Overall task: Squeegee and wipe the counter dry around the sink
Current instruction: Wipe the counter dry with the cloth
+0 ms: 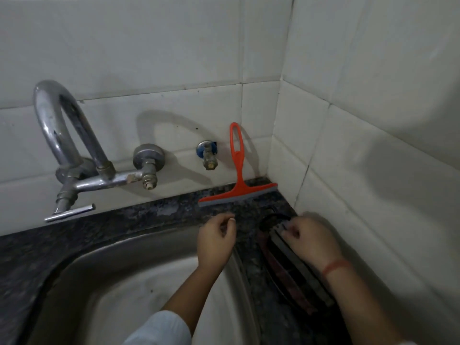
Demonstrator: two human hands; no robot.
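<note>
An orange squeegee (237, 185) stands on the dark speckled counter (154, 215) in the back right corner. Its handle leans on the tiled wall and its grey blade rests on the stone. A folded cloth (293, 267) with dark red and grey stripes lies on the counter strip to the right of the steel sink (119, 290). My right hand (311, 242) pinches the far end of the cloth. Over the sink's right rim hovers my left hand (216, 240), fingers loosely curled and holding nothing, a short way in front of the squeegee blade.
A chrome tap (74, 155) juts from the back wall over the sink's left side, its lever (71, 212) reaching above the counter. A small brass valve (209, 155) sticks out of the wall just left of the squeegee handle. White tiled walls meet at the right corner.
</note>
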